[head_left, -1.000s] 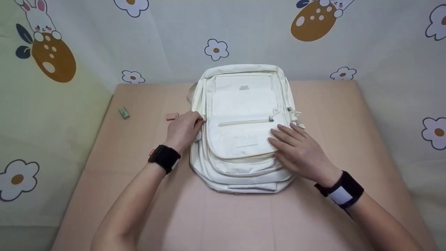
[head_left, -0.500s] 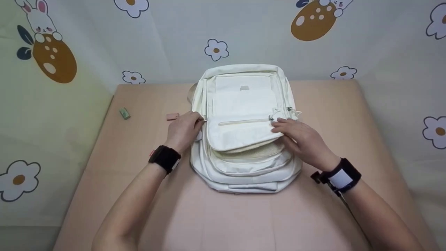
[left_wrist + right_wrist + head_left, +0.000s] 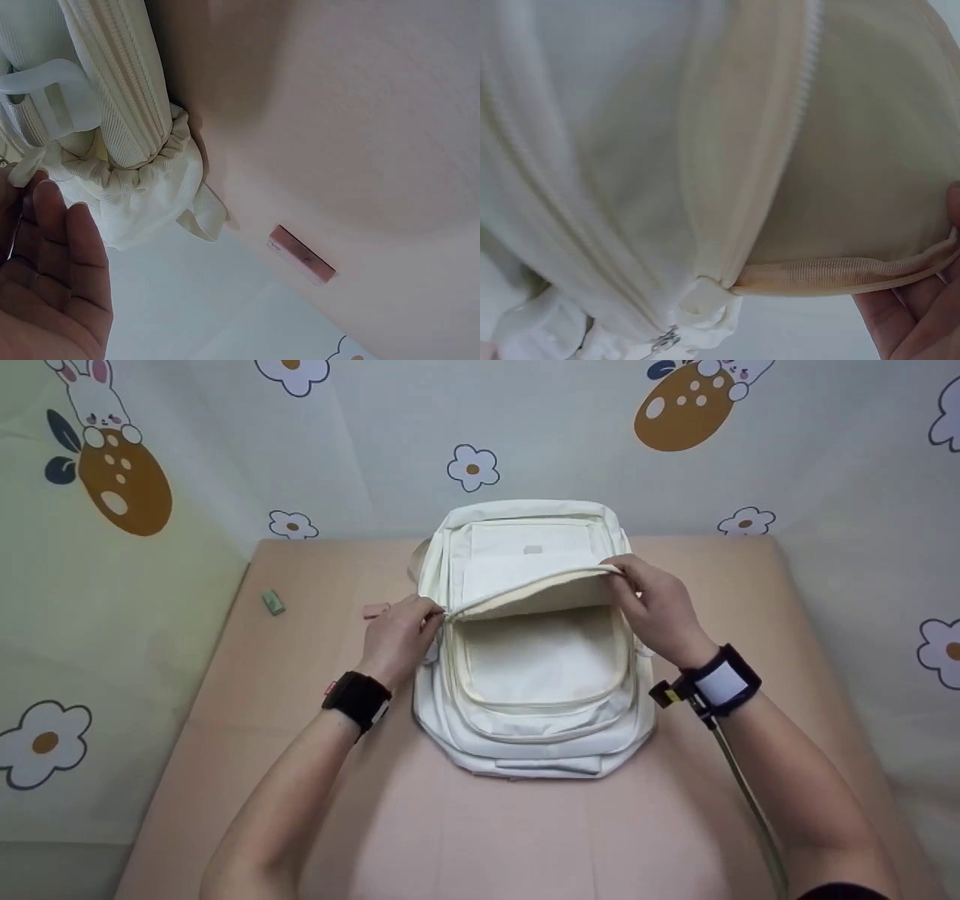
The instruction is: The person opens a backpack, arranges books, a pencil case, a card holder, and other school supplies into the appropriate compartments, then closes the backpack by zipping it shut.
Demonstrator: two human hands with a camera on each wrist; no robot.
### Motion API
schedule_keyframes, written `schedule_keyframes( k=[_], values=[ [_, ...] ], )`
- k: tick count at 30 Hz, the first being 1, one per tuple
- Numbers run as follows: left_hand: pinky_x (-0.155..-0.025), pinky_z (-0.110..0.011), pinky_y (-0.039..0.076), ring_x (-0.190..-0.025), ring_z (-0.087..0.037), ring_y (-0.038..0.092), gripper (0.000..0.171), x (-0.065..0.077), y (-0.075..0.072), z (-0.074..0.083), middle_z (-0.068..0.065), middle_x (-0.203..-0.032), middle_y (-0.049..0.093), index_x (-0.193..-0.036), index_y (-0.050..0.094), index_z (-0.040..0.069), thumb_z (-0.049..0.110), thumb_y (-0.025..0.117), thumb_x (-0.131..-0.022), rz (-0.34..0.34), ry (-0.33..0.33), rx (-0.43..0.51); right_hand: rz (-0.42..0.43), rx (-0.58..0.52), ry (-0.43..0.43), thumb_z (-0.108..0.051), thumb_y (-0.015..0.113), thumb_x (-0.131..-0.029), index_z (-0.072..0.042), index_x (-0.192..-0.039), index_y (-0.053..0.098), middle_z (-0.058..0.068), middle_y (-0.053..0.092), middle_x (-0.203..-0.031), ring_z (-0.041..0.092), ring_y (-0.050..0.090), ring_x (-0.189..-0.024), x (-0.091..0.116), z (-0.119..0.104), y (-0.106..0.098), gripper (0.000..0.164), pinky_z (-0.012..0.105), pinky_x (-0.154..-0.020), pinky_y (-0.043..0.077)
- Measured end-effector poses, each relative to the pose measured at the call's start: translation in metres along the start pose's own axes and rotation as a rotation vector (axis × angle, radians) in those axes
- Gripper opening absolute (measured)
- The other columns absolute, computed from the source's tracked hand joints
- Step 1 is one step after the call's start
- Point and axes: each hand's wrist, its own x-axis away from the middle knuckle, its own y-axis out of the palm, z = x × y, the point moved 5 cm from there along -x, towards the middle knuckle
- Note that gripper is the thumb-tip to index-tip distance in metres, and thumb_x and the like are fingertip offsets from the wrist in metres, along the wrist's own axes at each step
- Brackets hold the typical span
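A cream-white backpack (image 3: 480, 751) lies front side up on the table, its top toward the far edge. My right hand (image 3: 660, 607) grips the right edge of the front pocket's flap (image 3: 559, 592) and holds it raised. Beneath the flap, the pale pocket inside (image 3: 544, 656) shows. On the bag's left side, my left hand (image 3: 399, 636) pinches a small fabric zipper pull (image 3: 28, 166) between thumb and finger. In the right wrist view, the flap's zipper edge (image 3: 847, 274) runs to my right fingers (image 3: 904, 311).
Just left of my left hand lies a small pink block (image 3: 375, 610), like an eraser; the left wrist view shows it too. A similar green block (image 3: 273, 602) is farther left. A patterned curtain (image 3: 390, 442) stands behind the pinkish table (image 3: 517, 840).
My right hand has gone from lying on the front pocket to gripping its flap and lifting it up and away, exposing the pocket. The left hand stays at the left-side zipper pull.
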Motion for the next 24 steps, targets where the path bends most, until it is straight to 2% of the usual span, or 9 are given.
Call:
schedule_keyframes(
  k=[6, 12, 18, 24],
  values=[
    [-0.064, -0.037, 0.052, -0.082, -0.019, 0.066, 0.013, -0.001, 0.000, 0.000, 0.000, -0.100, 0.070, -0.108, 0.071, 0.015, 0.025, 0.064, -0.103, 0.023, 0.024, -0.002, 0.035, -0.076, 0.154, -0.013, 0.058, -0.105, 0.000, -0.113, 0.069, 0.009, 0.065, -0.091, 0.015, 0.051, -0.073, -0.022, 0.012, 0.001, 0.019, 0.023, -0.066, 0.040],
    [-0.065, -0.038, 0.052, -0.083, -0.019, 0.067, 0.011, -0.001, -0.001, 0.001, 0.000, -0.100, 0.070, -0.106, 0.072, 0.014, 0.023, 0.065, -0.102, 0.055, 0.044, 0.019, -0.024, -0.105, 0.296, -0.031, 0.056, -0.107, -0.005, -0.114, 0.068, 0.008, 0.065, -0.095, 0.017, 0.056, -0.081, -0.041, 0.024, 0.005, 0.030, 0.025, -0.068, 0.047],
    [-0.064, -0.037, 0.052, -0.083, -0.018, 0.066, 0.012, -0.002, 0.000, 0.001, -0.001, -0.101, 0.071, -0.107, 0.072, 0.014, 0.023, 0.066, -0.102, 0.049, 0.037, 0.015, -0.065, -0.135, 0.383, -0.037, 0.058, -0.105, -0.006, -0.113, 0.069, 0.008, 0.061, -0.093, 0.018, 0.056, -0.081, -0.055, 0.035, 0.009, 0.034, 0.028, -0.067, 0.048],
    [-0.066, -0.037, 0.052, -0.084, -0.018, 0.066, 0.014, -0.002, 0.001, 0.000, 0.000, -0.101, 0.071, -0.108, 0.072, 0.014, 0.024, 0.065, -0.102, 0.035, 0.022, 0.009, -0.109, -0.123, 0.433, -0.039, 0.057, -0.105, -0.007, -0.110, 0.068, 0.008, 0.056, -0.089, 0.019, 0.052, -0.081, -0.065, 0.042, 0.014, 0.034, 0.030, -0.068, 0.045]
  ],
)
